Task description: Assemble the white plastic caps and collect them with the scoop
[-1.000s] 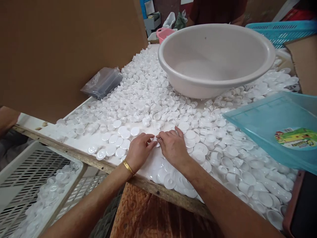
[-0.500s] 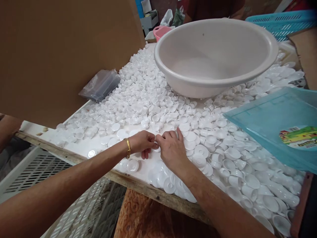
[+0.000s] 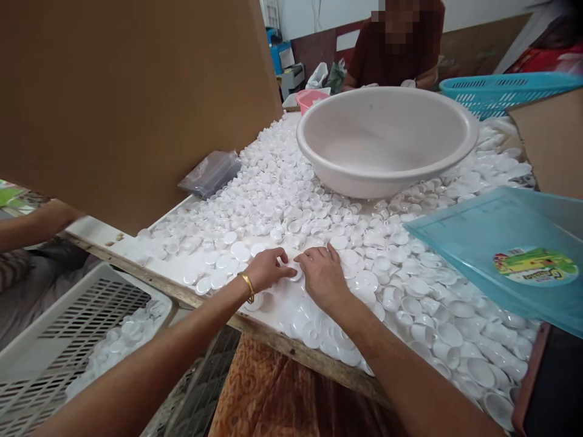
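White worktop [image 3: 167, 268], crowded with small white pieces [image 3: 273, 203]. Round disc [image 3: 297, 277], no long axis, lies between hands, nearest left thumb; left hand [image 3: 265, 270] fingers parted, right hand [image 3: 323, 276] bent just right, grip unclear.

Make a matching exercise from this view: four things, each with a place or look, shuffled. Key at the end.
1. Left hand
2. Basin
3. Crate
4. Bag

A. Pale, wide, among the white pieces
B. Clear plastic, beside the brown board
C. Gold bracelet at the wrist
D. Slatted, lower than the table edge

Pairs: 1-C, 2-A, 3-D, 4-B
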A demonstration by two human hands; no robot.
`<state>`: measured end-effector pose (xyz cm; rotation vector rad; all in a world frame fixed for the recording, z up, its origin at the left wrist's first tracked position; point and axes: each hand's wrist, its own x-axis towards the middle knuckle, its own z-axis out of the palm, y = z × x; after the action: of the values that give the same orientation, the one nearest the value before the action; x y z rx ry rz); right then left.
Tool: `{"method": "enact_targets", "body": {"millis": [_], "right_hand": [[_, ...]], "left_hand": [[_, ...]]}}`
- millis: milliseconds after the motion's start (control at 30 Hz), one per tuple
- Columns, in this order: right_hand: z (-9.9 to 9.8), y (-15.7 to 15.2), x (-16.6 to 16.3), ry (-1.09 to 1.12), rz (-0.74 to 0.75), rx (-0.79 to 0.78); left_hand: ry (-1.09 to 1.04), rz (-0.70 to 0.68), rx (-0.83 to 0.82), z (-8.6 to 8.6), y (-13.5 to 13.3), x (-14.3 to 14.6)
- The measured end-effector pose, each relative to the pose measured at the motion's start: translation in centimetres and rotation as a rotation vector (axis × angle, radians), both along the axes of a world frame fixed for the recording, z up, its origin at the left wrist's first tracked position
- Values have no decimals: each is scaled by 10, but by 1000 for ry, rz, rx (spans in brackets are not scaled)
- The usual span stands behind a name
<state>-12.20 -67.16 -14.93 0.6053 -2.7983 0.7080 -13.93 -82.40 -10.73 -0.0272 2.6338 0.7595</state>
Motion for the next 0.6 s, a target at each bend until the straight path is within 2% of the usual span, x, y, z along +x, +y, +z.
{"method": "enact_targets", "body": {"millis": [67, 133, 233, 300, 400, 467, 600], "right_hand": [[3, 6, 0, 31, -44, -27], [7, 11, -2, 51, -94, -45], [11, 17, -4, 20, -131, -38], [11, 19, -4, -8, -143, -21], [9, 18, -3, 1, -136, 7], [8, 16, -3, 3, -121, 30], [5, 15, -2, 3, -70, 95]], "left_hand": [[352, -132, -204, 1, -3, 16], [617, -322, -331, -1, -10, 32], [732, -523, -422, -7, -29, 51], [757, -517, -445, -9, -42, 56], [821, -403, -436, -10, -46, 48], [849, -365, -428, -13, -35, 32], [811, -411, -505, -21, 1, -10]]}}
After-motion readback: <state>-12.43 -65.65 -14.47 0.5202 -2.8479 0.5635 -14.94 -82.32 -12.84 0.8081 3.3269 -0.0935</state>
